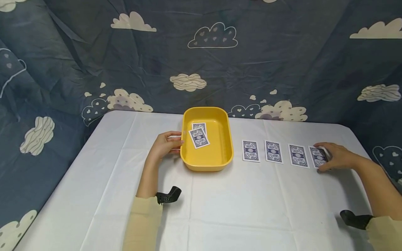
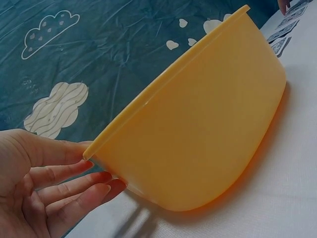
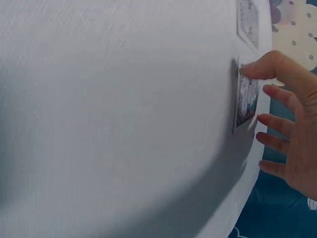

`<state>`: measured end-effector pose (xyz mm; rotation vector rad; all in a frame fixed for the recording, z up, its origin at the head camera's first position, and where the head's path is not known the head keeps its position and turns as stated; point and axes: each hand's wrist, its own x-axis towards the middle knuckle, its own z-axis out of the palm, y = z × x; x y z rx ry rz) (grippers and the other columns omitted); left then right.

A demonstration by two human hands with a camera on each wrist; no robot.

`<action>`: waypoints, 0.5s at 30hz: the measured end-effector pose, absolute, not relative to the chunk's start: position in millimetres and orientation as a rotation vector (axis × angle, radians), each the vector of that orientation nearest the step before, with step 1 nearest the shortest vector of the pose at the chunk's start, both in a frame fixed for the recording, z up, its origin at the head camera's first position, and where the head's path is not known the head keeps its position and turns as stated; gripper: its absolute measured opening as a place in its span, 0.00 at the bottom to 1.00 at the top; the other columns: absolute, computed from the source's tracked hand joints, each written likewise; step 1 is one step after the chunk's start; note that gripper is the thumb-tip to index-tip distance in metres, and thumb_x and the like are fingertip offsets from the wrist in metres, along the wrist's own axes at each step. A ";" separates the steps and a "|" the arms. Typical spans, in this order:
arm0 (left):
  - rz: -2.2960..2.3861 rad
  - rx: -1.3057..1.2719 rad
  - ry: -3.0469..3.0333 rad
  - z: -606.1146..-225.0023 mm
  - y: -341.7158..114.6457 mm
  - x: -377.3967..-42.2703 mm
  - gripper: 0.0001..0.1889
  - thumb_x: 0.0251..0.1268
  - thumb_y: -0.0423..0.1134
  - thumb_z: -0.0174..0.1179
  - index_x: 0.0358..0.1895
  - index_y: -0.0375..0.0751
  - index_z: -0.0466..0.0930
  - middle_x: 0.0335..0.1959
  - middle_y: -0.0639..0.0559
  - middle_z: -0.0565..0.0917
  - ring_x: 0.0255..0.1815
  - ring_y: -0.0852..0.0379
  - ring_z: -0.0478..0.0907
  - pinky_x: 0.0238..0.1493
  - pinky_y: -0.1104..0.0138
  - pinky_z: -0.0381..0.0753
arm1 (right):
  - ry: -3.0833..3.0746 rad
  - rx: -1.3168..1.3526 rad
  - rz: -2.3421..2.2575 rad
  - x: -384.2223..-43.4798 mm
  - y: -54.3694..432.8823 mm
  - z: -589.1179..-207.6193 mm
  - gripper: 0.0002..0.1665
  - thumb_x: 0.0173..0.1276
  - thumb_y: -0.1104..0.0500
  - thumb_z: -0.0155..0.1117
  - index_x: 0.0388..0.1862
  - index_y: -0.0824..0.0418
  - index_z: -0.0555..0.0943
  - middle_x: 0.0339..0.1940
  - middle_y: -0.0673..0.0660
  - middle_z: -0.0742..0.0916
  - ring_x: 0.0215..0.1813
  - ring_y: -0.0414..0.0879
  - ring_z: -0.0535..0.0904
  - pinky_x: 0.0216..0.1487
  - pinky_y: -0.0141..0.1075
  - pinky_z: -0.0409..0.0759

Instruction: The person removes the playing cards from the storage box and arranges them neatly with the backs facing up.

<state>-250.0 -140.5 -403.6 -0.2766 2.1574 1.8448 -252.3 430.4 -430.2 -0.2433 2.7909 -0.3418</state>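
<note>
A yellow tray (image 1: 207,164) with rounded corners sits on the table. Two playing cards (image 1: 199,138) lie overlapping inside it, patterned blue backs up. My left hand (image 1: 166,144) holds the tray's left side at the rim; the left wrist view shows the fingers (image 2: 106,191) just under that edge. To the right of the tray, several face-down cards stand in a row, among them one card (image 1: 250,151) nearest the tray. At the row's far right end, my right hand (image 1: 337,157) grips a playing card (image 1: 318,157) by its edges, thumb on the near side (image 3: 247,106).
A white cloth covers the table (image 1: 238,209). Behind and beside it hangs a dark blue curtain (image 1: 267,69) with cloud prints. Two more cards in the row, a middle one (image 1: 274,152) and another (image 1: 298,156), lie between the tray and my right hand.
</note>
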 end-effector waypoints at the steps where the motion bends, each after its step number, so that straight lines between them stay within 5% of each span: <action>1: 1.844 -0.278 2.158 -403.5 -140.4 -249.8 0.22 0.58 0.32 0.62 0.58 0.39 0.72 0.50 0.39 0.80 0.40 0.53 0.82 0.38 0.64 0.84 | 2.800 -0.228 -0.352 -252.5 428.9 -428.1 0.58 0.41 0.44 0.74 0.64 0.70 0.57 0.59 0.81 0.62 0.56 0.76 0.59 0.55 0.72 0.57; 8: 1.845 -0.275 2.165 -402.1 -140.1 -249.3 0.22 0.58 0.31 0.62 0.58 0.39 0.72 0.50 0.39 0.80 0.39 0.55 0.82 0.36 0.66 0.84 | 2.901 -0.141 -0.550 -266.4 378.9 -400.8 0.61 0.51 0.40 0.67 0.72 0.65 0.46 0.68 0.78 0.51 0.66 0.76 0.45 0.56 0.75 0.48; 15: 1.825 -0.286 2.178 -403.0 -140.3 -250.9 0.22 0.58 0.32 0.62 0.57 0.39 0.73 0.50 0.40 0.80 0.36 0.56 0.82 0.33 0.68 0.84 | 2.937 -0.266 -0.621 -282.9 285.0 -370.3 0.59 0.44 0.35 0.72 0.71 0.52 0.56 0.71 0.69 0.55 0.69 0.70 0.47 0.57 0.74 0.50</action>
